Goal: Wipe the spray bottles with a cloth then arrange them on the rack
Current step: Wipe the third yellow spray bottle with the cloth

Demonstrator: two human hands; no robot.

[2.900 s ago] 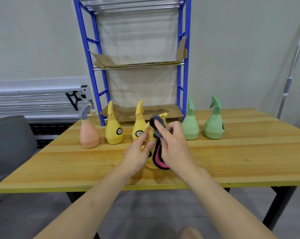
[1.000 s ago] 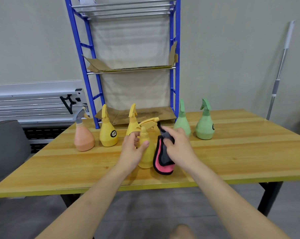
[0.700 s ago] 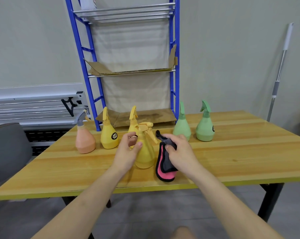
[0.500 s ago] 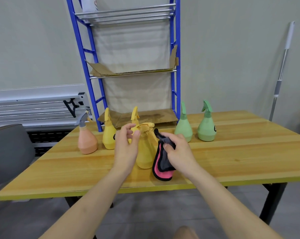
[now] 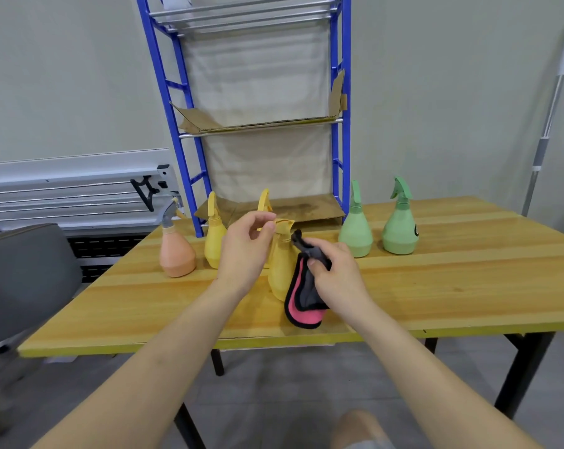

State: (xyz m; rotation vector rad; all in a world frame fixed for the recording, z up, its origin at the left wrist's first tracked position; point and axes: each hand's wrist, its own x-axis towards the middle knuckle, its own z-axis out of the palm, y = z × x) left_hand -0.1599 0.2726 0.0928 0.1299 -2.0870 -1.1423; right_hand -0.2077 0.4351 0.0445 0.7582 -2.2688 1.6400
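Note:
A yellow spray bottle (image 5: 280, 270) stands near the front of the wooden table (image 5: 452, 286). My left hand (image 5: 246, 251) is raised beside its top, thumb and forefinger pinching the spray head. My right hand (image 5: 337, 277) grips a grey cloth with a pink and black edge (image 5: 305, 314) and holds it against the bottle's right side. Behind stand an orange bottle (image 5: 177, 257), a yellow bottle (image 5: 214, 244), another yellow bottle (image 5: 264, 199) mostly hidden by my left hand, and two green bottles (image 5: 356, 234) (image 5: 400, 231). The blue rack (image 5: 340, 124) stands at the table's back edge.
Cardboard lines the rack's lower shelves (image 5: 287, 205). A white bottle (image 5: 175, 1) shows on the top shelf. A grey chair (image 5: 24, 270) is at the left. A mop pole (image 5: 549, 118) leans on the right wall. Metal rails (image 5: 73, 196) lie behind the table at the left.
My left hand has risen from the yellow bottle's neck to its spray head, and the head has turned. My right hand has slid the cloth from the top to the side.

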